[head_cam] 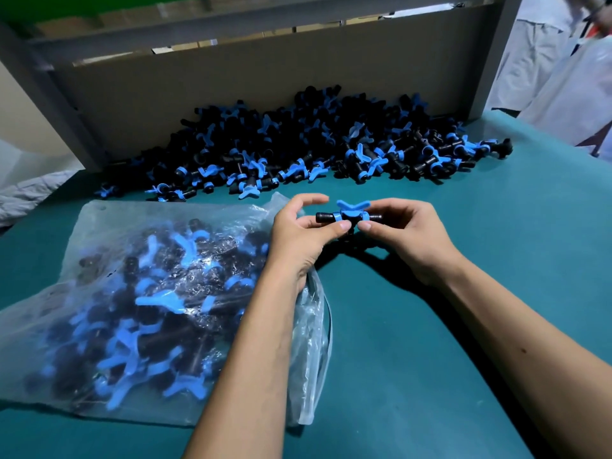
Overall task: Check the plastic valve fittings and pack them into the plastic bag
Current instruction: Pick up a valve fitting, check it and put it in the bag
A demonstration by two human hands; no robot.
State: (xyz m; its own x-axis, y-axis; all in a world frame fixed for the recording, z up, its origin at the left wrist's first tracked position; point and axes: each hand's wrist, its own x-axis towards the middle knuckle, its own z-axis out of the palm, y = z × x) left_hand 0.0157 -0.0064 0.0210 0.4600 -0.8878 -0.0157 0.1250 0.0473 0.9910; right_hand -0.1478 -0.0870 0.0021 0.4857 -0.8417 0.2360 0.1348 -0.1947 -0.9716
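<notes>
Grip first: left hand and right hand each pinch one end of a single valve fitting, thumbs under, fingers curled over. Its black barrel runs left to right between them, blue butterfly handle up (inspection, I judge). Plastic bag lies just left of the left hand, partly full, its open mouth apparently under that wrist; the left hand is nearer for the drop. Unchecked pile sits beyond, against a cardboard wall, on the green table.

Both hands raised, fingers pinching.
</notes>
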